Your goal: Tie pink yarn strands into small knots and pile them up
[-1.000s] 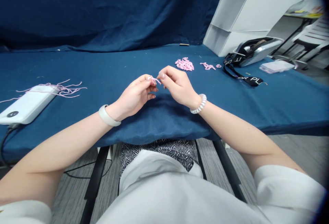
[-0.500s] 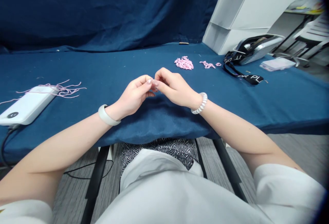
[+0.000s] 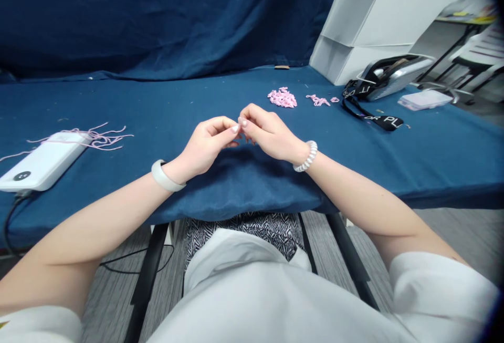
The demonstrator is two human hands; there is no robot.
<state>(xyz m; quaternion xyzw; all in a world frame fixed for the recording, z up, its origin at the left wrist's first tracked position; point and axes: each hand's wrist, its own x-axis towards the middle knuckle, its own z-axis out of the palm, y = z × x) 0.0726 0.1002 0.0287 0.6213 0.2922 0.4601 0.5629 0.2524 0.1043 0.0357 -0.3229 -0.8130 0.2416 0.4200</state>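
Note:
Above the front part of the blue cloth, my left hand (image 3: pixel 210 142) and my right hand (image 3: pixel 268 132) meet at the fingertips. Thumb and forefinger are pinched together on each. Whatever lies between them is too small or too hidden to make out. Beyond my right hand is a heap of small pink cord loops (image 3: pixel 282 97), with a smaller group of pink loops (image 3: pixel 317 100) to its right. Off to the left, loose pink cords (image 3: pixel 106 138) lie across and beside a white power bank (image 3: pixel 49 162).
A silver-grey case (image 3: pixel 397 76) with a black lettered strap (image 3: pixel 380 121) sits at the right. Near it lies a flat clear plastic box (image 3: pixel 425 99). White boxes (image 3: pixel 366 20) stand behind. A black cable (image 3: pixel 10 217) runs from the power bank over the table edge.
My fingertips have shifted slightly, with the right thumb and fingers drawn a little to the right. The loops, cords and other things lie as before.

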